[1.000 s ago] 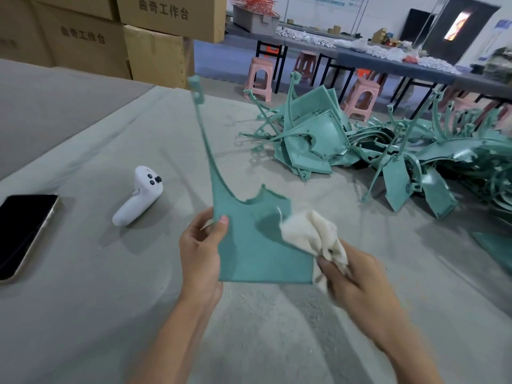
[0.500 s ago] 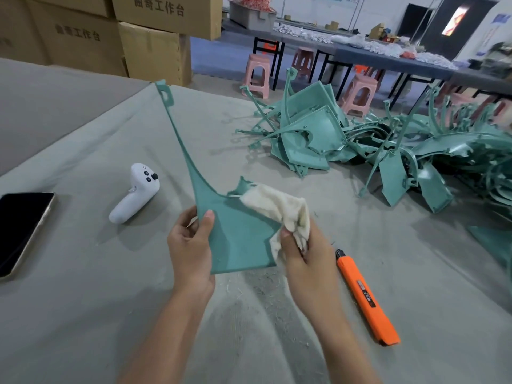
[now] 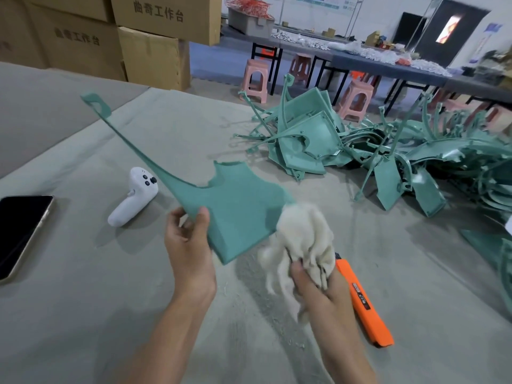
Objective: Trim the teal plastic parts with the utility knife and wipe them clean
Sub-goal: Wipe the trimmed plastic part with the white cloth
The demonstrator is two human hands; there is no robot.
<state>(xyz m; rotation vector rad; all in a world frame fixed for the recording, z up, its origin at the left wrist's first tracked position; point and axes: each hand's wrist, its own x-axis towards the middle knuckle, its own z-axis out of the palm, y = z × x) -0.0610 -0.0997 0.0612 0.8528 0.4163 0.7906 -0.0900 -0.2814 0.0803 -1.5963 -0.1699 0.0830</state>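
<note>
My left hand (image 3: 188,242) pinches the lower left edge of a teal plastic part (image 3: 235,209), a flat panel with a long thin arm reaching up and left to a looped end. The part is tilted low over the table. My right hand (image 3: 313,286) grips a bunched white cloth (image 3: 302,236) that lies against the panel's right edge. An orange utility knife (image 3: 365,303) rests on the table just right of my right hand, partly hidden by it.
A large pile of teal plastic parts (image 3: 388,151) covers the table's right side. A white controller (image 3: 133,200) and a black phone (image 3: 19,231) lie at the left. The grey table cover (image 3: 83,314) carries plastic shavings. Cardboard boxes (image 3: 149,51) stand behind.
The teal part has tilted down and leftward, its arm now lying lower. The cloth slid from the panel's top middle to its right edge as my right hand moved right.
</note>
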